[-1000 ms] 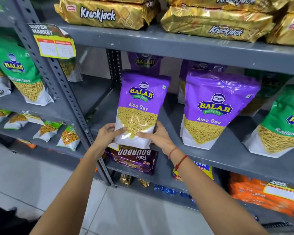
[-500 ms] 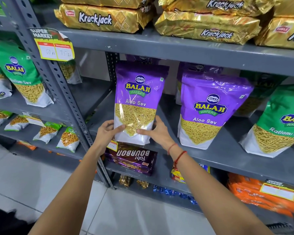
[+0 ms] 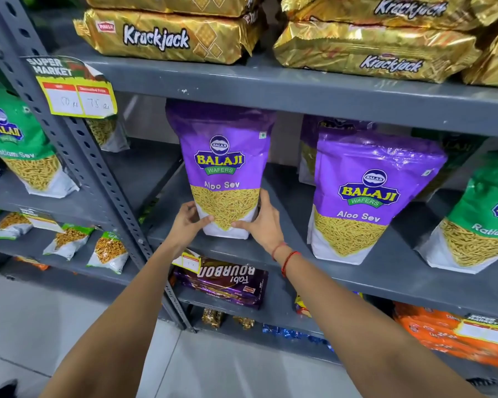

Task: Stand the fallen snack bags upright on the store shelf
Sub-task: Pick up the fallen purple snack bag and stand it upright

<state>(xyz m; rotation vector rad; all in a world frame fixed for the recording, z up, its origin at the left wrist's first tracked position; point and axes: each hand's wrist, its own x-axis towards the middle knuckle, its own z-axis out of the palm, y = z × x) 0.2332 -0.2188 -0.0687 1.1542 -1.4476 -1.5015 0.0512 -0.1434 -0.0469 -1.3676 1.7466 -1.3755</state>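
Observation:
A purple Balaji Aloo Sev bag [image 3: 223, 165] stands upright near the front of the grey middle shelf [image 3: 299, 257]. My left hand [image 3: 189, 222] grips its lower left corner and my right hand [image 3: 263, 222] grips its lower right corner. A second purple Aloo Sev bag [image 3: 365, 202] stands upright to its right, with another purple bag [image 3: 325, 130] partly hidden behind it. A green Ratlami Sev bag [image 3: 483, 225] leans at the far right.
Gold Krackjack packs [image 3: 170, 35] lie on the shelf above. A perforated grey upright [image 3: 95, 165] with a yellow price tag [image 3: 78, 99] stands left of the bag. Green bags [image 3: 20, 150] fill the left bay. A Bourbon pack [image 3: 224, 282] lies on the shelf below.
Both hands have carried the purple bag up and back onto the middle shelf; its base now rests on the shelf instead of hanging in front of the edge.

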